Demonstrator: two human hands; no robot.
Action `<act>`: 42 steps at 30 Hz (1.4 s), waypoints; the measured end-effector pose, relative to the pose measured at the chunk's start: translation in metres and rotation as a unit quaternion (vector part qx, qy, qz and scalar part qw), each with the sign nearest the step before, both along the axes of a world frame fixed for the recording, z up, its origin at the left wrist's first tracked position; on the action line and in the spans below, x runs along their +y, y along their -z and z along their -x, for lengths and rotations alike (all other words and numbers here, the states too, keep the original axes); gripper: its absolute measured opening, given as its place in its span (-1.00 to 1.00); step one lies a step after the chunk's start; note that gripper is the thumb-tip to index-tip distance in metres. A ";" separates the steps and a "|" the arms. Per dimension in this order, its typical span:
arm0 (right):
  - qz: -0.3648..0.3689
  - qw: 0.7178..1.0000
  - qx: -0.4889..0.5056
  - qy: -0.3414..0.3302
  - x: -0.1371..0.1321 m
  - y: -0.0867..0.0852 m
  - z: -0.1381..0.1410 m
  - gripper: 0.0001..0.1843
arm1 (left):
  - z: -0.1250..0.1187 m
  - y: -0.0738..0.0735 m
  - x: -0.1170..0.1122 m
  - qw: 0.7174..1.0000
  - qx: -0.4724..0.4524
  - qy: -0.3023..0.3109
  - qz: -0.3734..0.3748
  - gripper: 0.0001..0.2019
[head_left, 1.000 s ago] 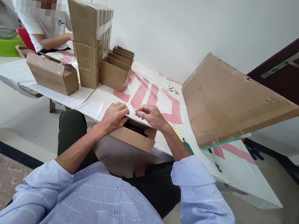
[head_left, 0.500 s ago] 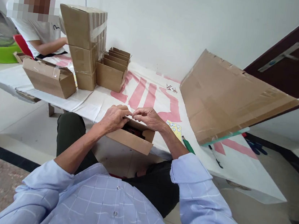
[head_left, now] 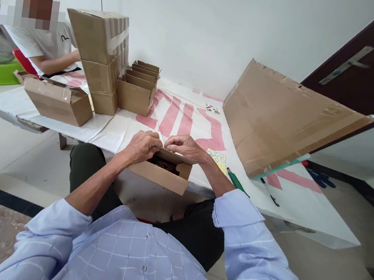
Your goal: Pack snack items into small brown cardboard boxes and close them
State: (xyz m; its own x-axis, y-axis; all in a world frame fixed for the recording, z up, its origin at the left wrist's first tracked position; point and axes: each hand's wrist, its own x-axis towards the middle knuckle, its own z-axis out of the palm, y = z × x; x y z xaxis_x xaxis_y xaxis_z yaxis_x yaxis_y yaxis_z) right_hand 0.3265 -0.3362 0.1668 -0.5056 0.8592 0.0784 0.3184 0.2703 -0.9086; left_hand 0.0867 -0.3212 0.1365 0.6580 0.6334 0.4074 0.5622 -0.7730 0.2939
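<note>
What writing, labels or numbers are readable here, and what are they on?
Nothing can be read in full.
White table cover: big red strokes, parts of large characters, cut off, unreadable.
Co-worker's white shirt: small black mark, too small to read.
Yellow sheet and small card: printed patterns, too blurred.
Stacked boxes and small box at the table edge: no print visible.

A small brown cardboard box sits open at the near edge of the bench, tilted, with dark contents showing inside.
</note>
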 end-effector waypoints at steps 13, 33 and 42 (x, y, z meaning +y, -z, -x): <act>0.041 0.998 0.040 0.023 0.004 0.012 -0.007 -0.70 | -0.001 0.001 0.005 1.000 -0.014 0.017 0.006 -0.74; -0.047 0.998 -0.044 0.029 -0.010 0.001 -0.013 -0.68 | -0.005 -0.013 0.006 0.999 -0.013 -0.012 0.036 -0.74; -0.231 0.928 -0.276 0.091 -0.003 -0.007 -0.003 -0.82 | -0.012 -0.013 0.031 0.996 -0.046 -0.012 0.082 -0.79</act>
